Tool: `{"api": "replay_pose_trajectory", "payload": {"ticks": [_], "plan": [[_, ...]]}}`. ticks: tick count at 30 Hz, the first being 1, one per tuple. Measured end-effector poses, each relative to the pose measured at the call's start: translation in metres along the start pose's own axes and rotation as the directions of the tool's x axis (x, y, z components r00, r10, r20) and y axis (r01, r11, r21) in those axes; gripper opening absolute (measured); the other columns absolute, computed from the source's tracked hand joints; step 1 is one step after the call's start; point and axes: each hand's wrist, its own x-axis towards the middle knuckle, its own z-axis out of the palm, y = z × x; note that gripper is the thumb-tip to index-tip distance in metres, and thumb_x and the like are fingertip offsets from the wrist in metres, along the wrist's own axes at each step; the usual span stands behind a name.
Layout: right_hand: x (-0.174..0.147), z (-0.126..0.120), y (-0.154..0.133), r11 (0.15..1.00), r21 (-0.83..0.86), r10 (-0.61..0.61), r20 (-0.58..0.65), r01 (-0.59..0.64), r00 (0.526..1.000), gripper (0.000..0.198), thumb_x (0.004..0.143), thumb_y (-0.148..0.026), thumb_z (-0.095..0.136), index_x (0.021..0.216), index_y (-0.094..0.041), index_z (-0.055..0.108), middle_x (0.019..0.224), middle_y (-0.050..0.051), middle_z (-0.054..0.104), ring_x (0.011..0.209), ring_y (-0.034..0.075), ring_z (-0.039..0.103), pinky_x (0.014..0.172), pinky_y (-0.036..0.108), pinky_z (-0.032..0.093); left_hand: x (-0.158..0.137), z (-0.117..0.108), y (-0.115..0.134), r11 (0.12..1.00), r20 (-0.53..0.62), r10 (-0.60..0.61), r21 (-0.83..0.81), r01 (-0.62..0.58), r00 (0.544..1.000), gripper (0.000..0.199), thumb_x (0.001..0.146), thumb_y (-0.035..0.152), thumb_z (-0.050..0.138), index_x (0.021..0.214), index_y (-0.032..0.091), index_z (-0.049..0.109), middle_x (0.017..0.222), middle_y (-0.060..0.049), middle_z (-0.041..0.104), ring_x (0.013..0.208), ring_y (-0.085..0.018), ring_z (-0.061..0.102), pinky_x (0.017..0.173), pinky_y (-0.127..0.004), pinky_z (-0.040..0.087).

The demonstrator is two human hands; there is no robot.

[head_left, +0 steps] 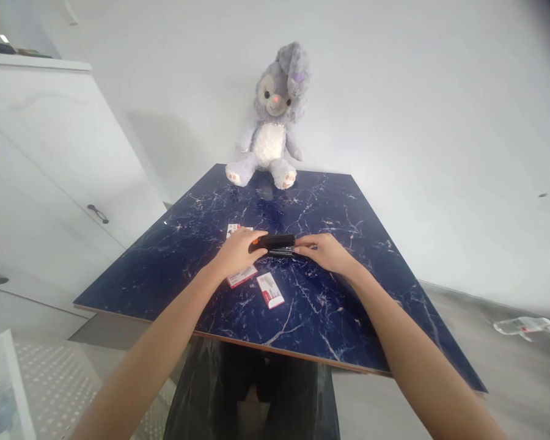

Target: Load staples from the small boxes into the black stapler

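Over the blue marbled table (321,318), a black stapler (278,241) is spanning two hands: the left hand (234,250) is curling its fingers closed around one end, the right hand (330,253) is pinching the other. It is probably handling stiff, light and smooth (the ends are offering firm holds). Fingers are covering both tips; the silvery metal (282,250) beneath is looking blurred.

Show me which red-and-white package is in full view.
The package nearest the front of the table: its whole outline shows. The other red-and-white packaging, farther back, is partly hidden by the left hand.
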Motion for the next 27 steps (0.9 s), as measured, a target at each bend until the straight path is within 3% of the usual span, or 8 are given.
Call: {"api": "replay_pose_trajectory", "payload": {"ticks": [5,13,18,22,27], "plan": [[0.0,0.0,-0.002,0.997,-0.072,-0.021,0.008,0.022,1.0,0.018,0.09,-0.034,0.061,0.095,-0.029,0.078,0.097,-0.002,0.077,0.083,0.02,0.071,0.083,0.033,0.053,-0.002,0.0,0.005,0.998,0.02,0.001,0.069,-0.002,1.0,0.046,0.091,0.04,0.061,0.135,0.025,0.059,0.119,-0.009,0.068,0.112,-0.029,0.057,0.102,-0.047,0.041],[0.0,-0.005,-0.007,0.976,-0.213,0.067,0.081,-0.048,0.995,0.022,0.093,-0.039,0.058,0.101,-0.028,0.075,0.104,-0.001,0.076,0.088,0.018,0.07,0.084,0.029,0.051,-0.002,-0.002,0.007,0.995,0.041,-0.015,0.102,0.011,0.999,0.045,0.093,0.039,0.059,0.136,0.027,0.056,0.122,-0.007,0.067,0.116,-0.027,0.056,0.101,-0.044,0.044],[-0.003,-0.007,-0.019,0.854,-0.497,0.163,-0.026,-0.154,0.986,0.033,0.09,-0.05,0.06,0.11,-0.026,0.07,0.097,0.006,0.075,0.09,0.027,0.07,0.082,0.035,0.05,-0.004,0.002,0.003,0.988,-0.002,-0.025,0.155,0.025,1.0,0.054,0.086,0.038,0.069,0.137,0.027,0.057,0.127,-0.012,0.062,0.134,-0.034,0.041,0.107,-0.051,0.038],[-0.007,0.011,-0.043,0.693,-0.632,0.313,-0.167,-0.346,0.935,0.032,0.093,-0.04,0.052,0.112,-0.015,0.06,0.084,0.014,0.071,0.079,0.031,0.069,0.073,0.038,0.049,-0.005,0.004,-0.002,0.982,0.007,-0.066,0.178,0.063,0.998,0.065,0.08,0.04,0.075,0.14,0.024,0.055,0.133,-0.016,0.058,0.139,-0.038,0.035,0.111,-0.056,0.034],[-0.008,0.05,-0.059,0.786,-0.547,0.216,-0.194,-0.288,0.957,0.04,0.087,-0.025,0.048,0.124,-0.008,0.047,0.088,0.016,0.07,0.078,0.03,0.068,0.073,0.037,0.049,-0.004,0.003,-0.001,0.981,0.002,-0.039,0.189,0.038,0.999,0.062,0.082,0.039,0.074,0.14,0.026,0.055,0.148,-0.015,0.048,0.144,-0.035,0.034,0.114,-0.054,0.032]]}}
